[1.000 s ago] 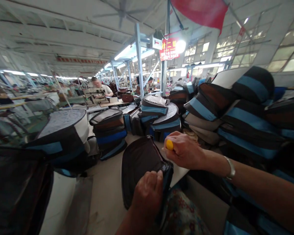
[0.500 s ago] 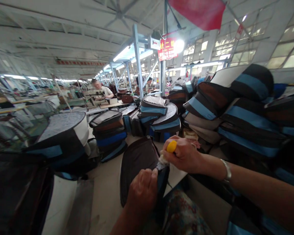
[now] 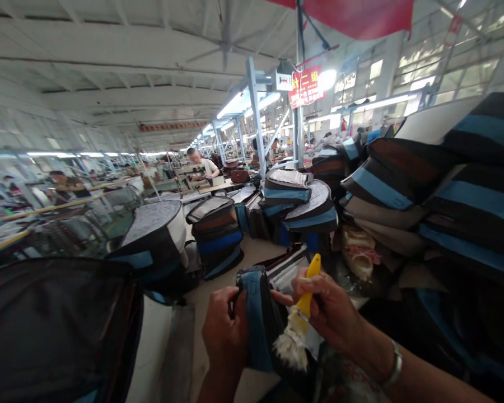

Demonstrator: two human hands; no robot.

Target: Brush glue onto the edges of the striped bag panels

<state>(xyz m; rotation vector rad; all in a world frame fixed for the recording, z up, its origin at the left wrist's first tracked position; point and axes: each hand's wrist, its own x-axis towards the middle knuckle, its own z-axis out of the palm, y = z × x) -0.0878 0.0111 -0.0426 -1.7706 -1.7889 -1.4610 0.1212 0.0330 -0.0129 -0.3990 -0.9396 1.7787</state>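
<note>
Beige worktop (image 3: 254,249) spreads before you, a dark bag (image 3: 257,319) at its near edge, blue band facing you, long axis running away. Beyond the worktop, a red sign (image 3: 306,87) partly reads "二组". Your left grip (image 3: 225,327) pinches the bag's side; at the worktop's near edge, your right grip (image 3: 335,313) holds a yellow-handled brush (image 3: 304,305), shaggy off-white bristles pointing down toward you.

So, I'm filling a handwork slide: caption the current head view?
The left hand grips a blue-banded dark piece while the right hand holds a yellow-handled brush, stacked pieces beyond.
</note>
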